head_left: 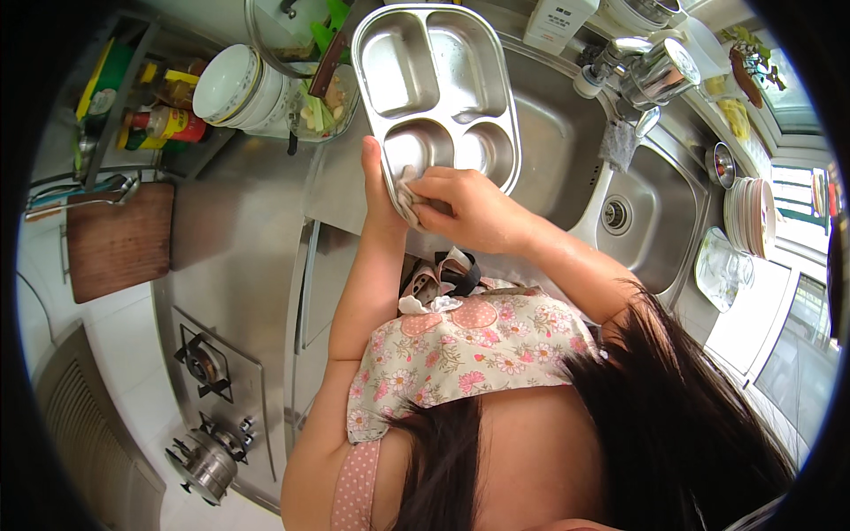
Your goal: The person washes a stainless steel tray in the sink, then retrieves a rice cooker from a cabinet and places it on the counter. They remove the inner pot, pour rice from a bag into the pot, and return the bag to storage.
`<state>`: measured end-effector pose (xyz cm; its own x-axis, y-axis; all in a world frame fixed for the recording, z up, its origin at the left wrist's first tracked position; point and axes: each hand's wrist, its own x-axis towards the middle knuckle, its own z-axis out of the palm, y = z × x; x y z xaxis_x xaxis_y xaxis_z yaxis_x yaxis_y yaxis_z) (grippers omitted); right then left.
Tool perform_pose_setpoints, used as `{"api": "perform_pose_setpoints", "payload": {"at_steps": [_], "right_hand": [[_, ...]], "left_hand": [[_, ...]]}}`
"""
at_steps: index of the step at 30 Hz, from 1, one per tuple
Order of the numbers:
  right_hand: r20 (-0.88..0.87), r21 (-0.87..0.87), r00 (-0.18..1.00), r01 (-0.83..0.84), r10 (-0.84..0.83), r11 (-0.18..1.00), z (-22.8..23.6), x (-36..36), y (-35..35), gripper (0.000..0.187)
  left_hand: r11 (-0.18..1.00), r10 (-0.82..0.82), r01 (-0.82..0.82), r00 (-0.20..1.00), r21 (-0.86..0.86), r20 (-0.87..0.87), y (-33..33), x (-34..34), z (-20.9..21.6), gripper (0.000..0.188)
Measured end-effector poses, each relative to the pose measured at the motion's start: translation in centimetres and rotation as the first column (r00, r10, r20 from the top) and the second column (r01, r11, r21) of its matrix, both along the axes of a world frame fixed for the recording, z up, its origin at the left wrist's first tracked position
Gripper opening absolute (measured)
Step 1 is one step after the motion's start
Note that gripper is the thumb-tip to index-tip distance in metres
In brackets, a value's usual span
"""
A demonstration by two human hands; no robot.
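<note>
A steel divided food tray (450, 122) with several compartments is held up in front of me, tilted with its inside facing me. My left hand (381, 181) grips its lower left corner, the thumb upright along the side and the other fingers hidden behind. A pale greyish cloth (405, 200) is bunched in my right hand (474, 208), whose fingers are closed on it. That hand presses the cloth over the tray's near rim by the lower left compartment.
Beyond the tray lies a steel double sink (553, 133) with a faucet (611, 62). Stacked bowls (228, 84) and a glass container of cut vegetables (326, 111) stand left. Plates (751, 217) are at right. A wooden board (119, 239) and gas stove (208, 363) lie farther left.
</note>
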<state>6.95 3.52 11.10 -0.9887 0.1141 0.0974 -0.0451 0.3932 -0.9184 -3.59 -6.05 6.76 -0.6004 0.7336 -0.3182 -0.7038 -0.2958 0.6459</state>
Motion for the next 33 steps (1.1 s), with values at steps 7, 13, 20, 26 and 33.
{"api": "perform_pose_setpoints", "payload": {"at_steps": [7,13,20,26,33], "right_hand": [[0.000,0.550,0.977,-0.180,0.215,0.816,-0.4,2.3,2.7,0.023],[-0.120,0.336,0.972,0.233,-0.203,0.913,-1.5,2.0,3.0,0.033],[-0.258,0.351,0.884,0.461,-0.389,0.815,-1.9,-0.4,0.7,0.026],[-0.128,0.501,0.981,0.188,-0.143,0.845,-2.2,0.6,-0.2,0.010],[0.148,0.042,0.893,0.423,-0.424,0.905,-2.1,2.1,2.7,0.020]], "left_hand": [[0.999,-0.019,0.016,0.995,-0.029,-0.099,0.0,0.0,-0.3,0.070],[0.997,0.066,-0.061,0.994,0.057,-0.088,0.0,-0.6,0.4,0.070],[0.992,-0.047,0.047,0.999,0.116,-0.009,0.5,0.4,0.7,0.060],[0.998,-0.004,-0.002,0.994,-0.059,-0.108,-0.5,-0.5,-0.2,0.056],[0.997,0.051,-0.046,0.995,0.058,-0.081,-1.7,-0.8,0.2,0.056]]}}
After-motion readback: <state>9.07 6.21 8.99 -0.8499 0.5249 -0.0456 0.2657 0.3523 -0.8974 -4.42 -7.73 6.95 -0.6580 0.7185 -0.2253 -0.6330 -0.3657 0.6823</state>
